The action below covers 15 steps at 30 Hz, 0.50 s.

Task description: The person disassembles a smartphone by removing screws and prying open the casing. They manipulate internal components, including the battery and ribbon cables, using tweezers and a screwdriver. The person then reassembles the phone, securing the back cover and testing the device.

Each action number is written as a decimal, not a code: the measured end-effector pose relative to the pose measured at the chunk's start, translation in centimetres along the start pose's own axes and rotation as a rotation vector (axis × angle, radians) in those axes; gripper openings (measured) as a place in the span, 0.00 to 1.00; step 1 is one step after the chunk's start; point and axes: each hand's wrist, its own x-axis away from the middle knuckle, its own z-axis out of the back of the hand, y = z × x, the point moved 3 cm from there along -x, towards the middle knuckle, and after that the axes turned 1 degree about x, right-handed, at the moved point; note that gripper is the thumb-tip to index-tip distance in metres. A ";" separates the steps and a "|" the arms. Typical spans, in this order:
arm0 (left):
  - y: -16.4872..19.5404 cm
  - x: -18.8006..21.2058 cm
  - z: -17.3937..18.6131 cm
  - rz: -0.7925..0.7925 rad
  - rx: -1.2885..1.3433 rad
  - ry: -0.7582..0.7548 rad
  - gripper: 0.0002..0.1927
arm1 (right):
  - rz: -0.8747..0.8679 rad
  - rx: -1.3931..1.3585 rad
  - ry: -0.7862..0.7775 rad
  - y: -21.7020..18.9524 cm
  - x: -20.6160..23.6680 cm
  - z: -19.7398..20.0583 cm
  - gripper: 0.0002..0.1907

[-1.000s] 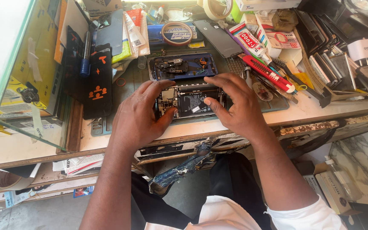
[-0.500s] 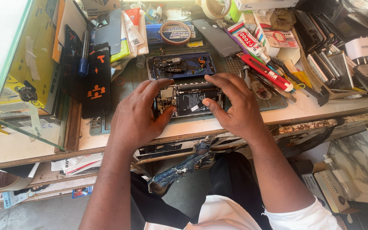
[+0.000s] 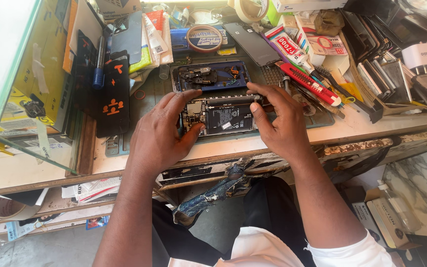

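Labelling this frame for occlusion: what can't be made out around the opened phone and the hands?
Head view only:
- Opened phone: left and right ends covered by the left hand and right hand.
- Whether any fingertip holds a tool or screw: too small to tell.
- Blue tray contents: small parts, kinds unclear.
- Glass case: cut off by the left edge.

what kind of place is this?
Most likely a phone repair bench. Both hands, left hand and right hand, hold an opened phone; a blue tray of small parts, red utility knife and glue tube crowd the worktop.
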 end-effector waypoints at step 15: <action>0.0 -0.1 -0.2 0.015 0.021 -0.002 0.32 | -0.061 -0.177 -0.076 1.4 0.0 0.1 0.20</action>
